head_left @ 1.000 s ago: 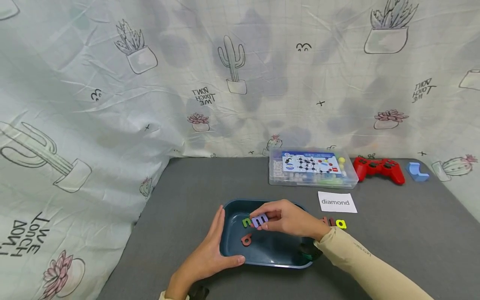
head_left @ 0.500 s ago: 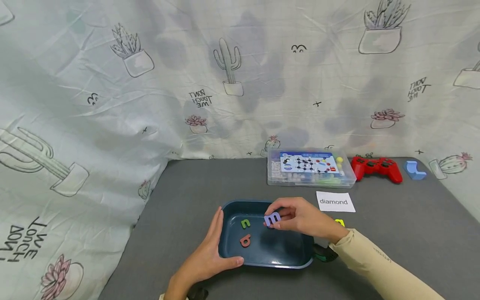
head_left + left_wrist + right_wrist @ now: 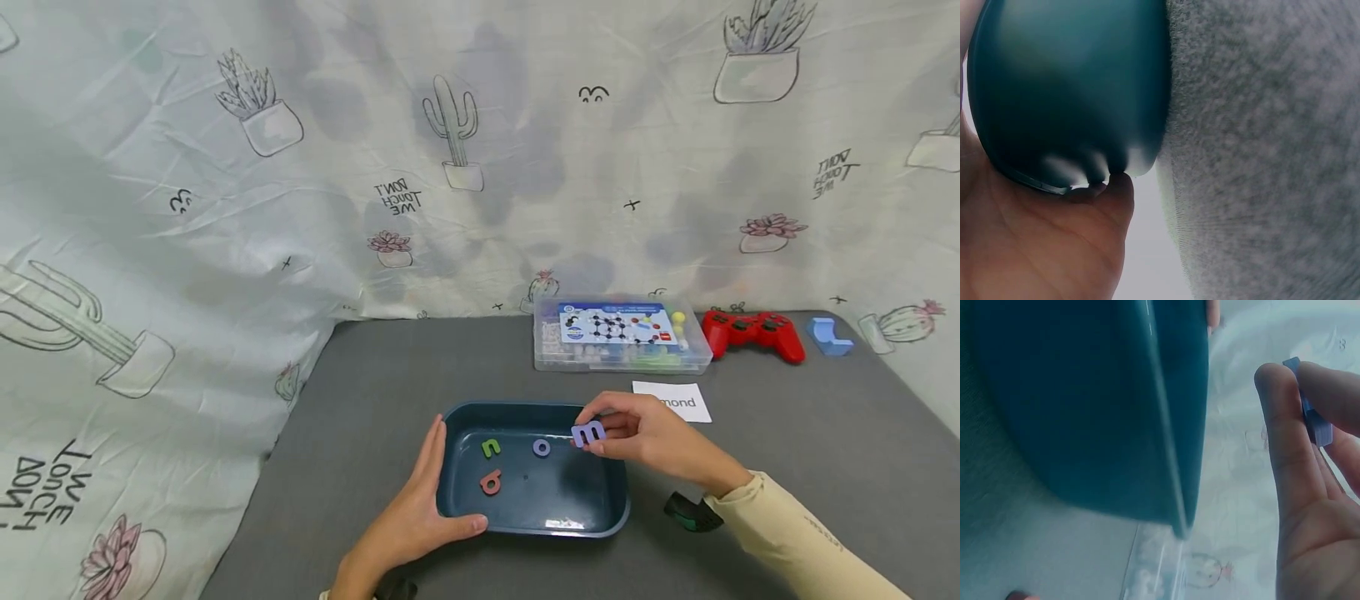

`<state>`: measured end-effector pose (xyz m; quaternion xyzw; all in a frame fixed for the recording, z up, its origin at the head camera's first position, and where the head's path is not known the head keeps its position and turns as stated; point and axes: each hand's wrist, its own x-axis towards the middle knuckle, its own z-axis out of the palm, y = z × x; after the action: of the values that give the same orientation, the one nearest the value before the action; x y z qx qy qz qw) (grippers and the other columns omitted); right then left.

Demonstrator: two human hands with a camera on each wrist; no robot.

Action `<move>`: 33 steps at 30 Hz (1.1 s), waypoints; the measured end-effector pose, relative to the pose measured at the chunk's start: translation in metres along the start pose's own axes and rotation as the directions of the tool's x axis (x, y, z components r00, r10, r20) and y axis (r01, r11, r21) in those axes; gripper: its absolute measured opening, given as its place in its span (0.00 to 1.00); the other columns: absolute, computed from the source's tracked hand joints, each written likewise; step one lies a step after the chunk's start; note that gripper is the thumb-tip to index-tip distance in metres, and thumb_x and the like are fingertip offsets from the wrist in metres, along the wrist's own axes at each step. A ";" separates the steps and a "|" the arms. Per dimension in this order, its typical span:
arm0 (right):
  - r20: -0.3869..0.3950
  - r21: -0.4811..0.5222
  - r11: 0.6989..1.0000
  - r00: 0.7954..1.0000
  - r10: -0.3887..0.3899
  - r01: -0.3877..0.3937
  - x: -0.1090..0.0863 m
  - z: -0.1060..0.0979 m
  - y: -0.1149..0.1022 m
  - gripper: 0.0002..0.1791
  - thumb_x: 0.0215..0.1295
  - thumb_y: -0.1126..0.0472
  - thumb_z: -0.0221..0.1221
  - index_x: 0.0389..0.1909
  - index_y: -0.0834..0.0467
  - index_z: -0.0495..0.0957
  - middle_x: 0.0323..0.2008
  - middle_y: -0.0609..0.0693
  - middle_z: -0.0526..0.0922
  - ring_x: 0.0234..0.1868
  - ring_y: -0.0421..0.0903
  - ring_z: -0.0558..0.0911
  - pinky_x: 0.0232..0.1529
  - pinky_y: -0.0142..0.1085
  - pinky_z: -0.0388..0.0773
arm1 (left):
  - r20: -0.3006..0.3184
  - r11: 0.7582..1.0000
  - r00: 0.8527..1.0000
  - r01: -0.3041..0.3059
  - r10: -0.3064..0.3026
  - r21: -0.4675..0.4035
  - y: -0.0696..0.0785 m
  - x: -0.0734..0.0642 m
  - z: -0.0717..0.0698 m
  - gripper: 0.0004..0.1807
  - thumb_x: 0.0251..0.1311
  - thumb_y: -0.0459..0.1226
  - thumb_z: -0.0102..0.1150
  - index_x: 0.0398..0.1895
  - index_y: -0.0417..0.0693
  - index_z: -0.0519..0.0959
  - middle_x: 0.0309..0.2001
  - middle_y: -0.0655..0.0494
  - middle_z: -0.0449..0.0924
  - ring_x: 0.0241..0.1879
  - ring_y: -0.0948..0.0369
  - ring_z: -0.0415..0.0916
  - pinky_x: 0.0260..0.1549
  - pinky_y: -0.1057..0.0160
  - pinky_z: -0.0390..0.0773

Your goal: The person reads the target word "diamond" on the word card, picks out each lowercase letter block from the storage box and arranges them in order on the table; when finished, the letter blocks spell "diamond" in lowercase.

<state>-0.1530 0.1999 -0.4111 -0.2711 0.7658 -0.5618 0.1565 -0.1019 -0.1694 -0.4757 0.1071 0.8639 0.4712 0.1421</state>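
Observation:
In the head view, a purple letter m [image 3: 588,433] is pinched between thumb and fingers of my right hand [image 3: 656,435], above the right part of the dark blue tray [image 3: 517,529]. The letter shows edge-on in the right wrist view. My left hand [image 3: 416,504] rests against the tray's left end, fingers straight along the wall and thumb at the near rim. Inside the tray lie a green letter n [image 3: 491,448], a purple letter o [image 3: 541,448] and a reddish-brown letter [image 3: 491,482] shaped like a d.
A white card [image 3: 686,402], partly covered by my right hand, lies behind the tray. Farther back stand a clear plastic box [image 3: 622,358] of parts, a red game controller [image 3: 753,333] and a light blue piece [image 3: 829,337]. A printed curtain [image 3: 525,233] hangs behind the grey table.
My right hand has moved right with the purple m, from over the green n toward the tray's right side. The purple o now shows in the tray. My left hand stays at the tray.

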 end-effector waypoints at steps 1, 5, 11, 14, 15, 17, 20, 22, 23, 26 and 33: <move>-0.006 -0.001 1.000 1.000 0.009 -0.009 -0.002 -0.002 0.001 0.12 0.73 0.67 0.67 0.54 0.60 0.83 0.47 0.57 0.88 0.46 0.66 0.87 0.48 0.42 0.87 | 0.000 1.000 1.000 -0.003 0.003 -0.003 0.000 0.000 0.000 0.74 0.56 0.55 0.80 0.89 0.62 0.30 0.87 0.59 0.22 0.84 0.41 0.36 0.70 0.24 0.54; -0.036 -0.016 0.999 0.999 0.029 -0.029 -0.011 -0.008 0.006 0.12 0.74 0.66 0.67 0.54 0.60 0.83 0.48 0.57 0.88 0.47 0.66 0.87 0.49 0.41 0.87 | -0.004 1.000 1.000 -0.009 0.009 0.005 -0.001 0.000 0.000 0.74 0.56 0.56 0.80 0.89 0.62 0.30 0.87 0.58 0.22 0.84 0.41 0.36 0.70 0.24 0.54; -0.075 -0.014 0.999 0.997 0.028 -0.029 -0.024 -0.017 0.012 0.12 0.73 0.67 0.67 0.54 0.61 0.83 0.48 0.59 0.87 0.46 0.62 0.88 0.47 0.42 0.87 | 0.002 1.000 1.000 -0.020 0.020 0.011 -0.001 0.000 0.001 0.74 0.56 0.56 0.80 0.89 0.62 0.30 0.87 0.60 0.22 0.84 0.44 0.35 0.72 0.26 0.53; -0.085 0.011 0.999 0.996 0.036 -0.035 -0.029 -0.021 0.015 0.13 0.73 0.67 0.67 0.55 0.63 0.82 0.49 0.62 0.87 0.47 0.63 0.88 0.47 0.43 0.88 | -0.003 1.000 1.000 -0.018 0.018 0.012 -0.001 0.000 0.001 0.74 0.56 0.56 0.80 0.89 0.62 0.30 0.87 0.60 0.22 0.84 0.43 0.36 0.71 0.25 0.53; -0.088 0.019 0.999 0.995 0.043 -0.041 -0.031 -0.023 0.016 0.13 0.73 0.67 0.66 0.56 0.64 0.81 0.49 0.63 0.87 0.47 0.62 0.88 0.47 0.43 0.88 | -0.005 1.000 1.000 -0.015 0.016 0.015 -0.001 0.000 0.001 0.74 0.56 0.56 0.80 0.89 0.62 0.30 0.87 0.60 0.22 0.84 0.43 0.36 0.71 0.25 0.53; -0.099 0.031 0.998 0.993 0.056 -0.053 -0.034 -0.026 0.018 0.14 0.74 0.68 0.66 0.57 0.66 0.80 0.50 0.64 0.87 0.47 0.62 0.88 0.47 0.43 0.88 | -0.005 1.000 1.000 -0.012 0.012 0.015 -0.001 0.000 0.001 0.74 0.56 0.56 0.80 0.89 0.63 0.30 0.87 0.60 0.22 0.84 0.43 0.36 0.71 0.25 0.53; -0.130 0.031 0.996 0.988 0.088 -0.085 -0.040 -0.030 0.020 0.16 0.74 0.67 0.67 0.58 0.66 0.79 0.51 0.64 0.86 0.48 0.61 0.89 0.47 0.41 0.87 | -0.005 1.000 1.000 -0.016 0.016 0.013 -0.001 0.001 0.001 0.74 0.56 0.56 0.80 0.89 0.61 0.30 0.87 0.59 0.22 0.84 0.42 0.36 0.71 0.25 0.53; -0.154 0.024 0.994 0.982 0.111 -0.109 -0.043 -0.032 0.022 0.16 0.73 0.67 0.67 0.58 0.66 0.79 0.51 0.63 0.86 0.48 0.59 0.89 0.47 0.39 0.87 | 0.000 1.000 1.000 -0.018 0.018 0.004 -0.001 0.002 0.001 0.74 0.56 0.55 0.80 0.89 0.60 0.30 0.87 0.59 0.22 0.84 0.43 0.36 0.71 0.25 0.53; -0.163 0.019 0.993 0.980 0.117 -0.116 -0.044 -0.034 0.023 0.16 0.73 0.67 0.67 0.58 0.66 0.79 0.51 0.63 0.85 0.47 0.58 0.89 0.47 0.39 0.87 | 0.001 1.000 1.000 -0.018 0.018 0.003 -0.001 0.002 0.001 0.74 0.56 0.55 0.80 0.89 0.60 0.30 0.87 0.59 0.22 0.84 0.42 0.35 0.71 0.25 0.53; -0.189 0.004 0.990 0.972 0.139 -0.141 -0.049 -0.036 0.026 0.16 0.73 0.66 0.68 0.57 0.65 0.79 0.51 0.62 0.85 0.47 0.54 0.89 0.47 0.38 0.87 | 0.001 1.000 1.000 -0.015 0.015 -0.001 -0.002 0.001 0.001 0.74 0.56 0.55 0.80 0.89 0.60 0.30 0.87 0.60 0.22 0.84 0.43 0.35 0.71 0.25 0.52; -0.250 -0.060 0.982 0.956 0.157 -0.177 -0.061 -0.043 0.036 0.16 0.73 0.65 0.67 0.59 0.63 0.81 0.55 0.61 0.83 0.48 0.50 0.87 0.46 0.37 0.86 | 0.000 1.000 1.000 -0.011 0.011 0.004 -0.001 0.002 0.000 0.74 0.56 0.55 0.80 0.89 0.60 0.30 0.87 0.59 0.22 0.84 0.42 0.36 0.71 0.24 0.53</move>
<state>-0.1365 0.2773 -0.4353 -0.1404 0.8217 -0.5438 0.0969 -0.1038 -0.1692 -0.4773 0.1123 0.8642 0.4703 0.1392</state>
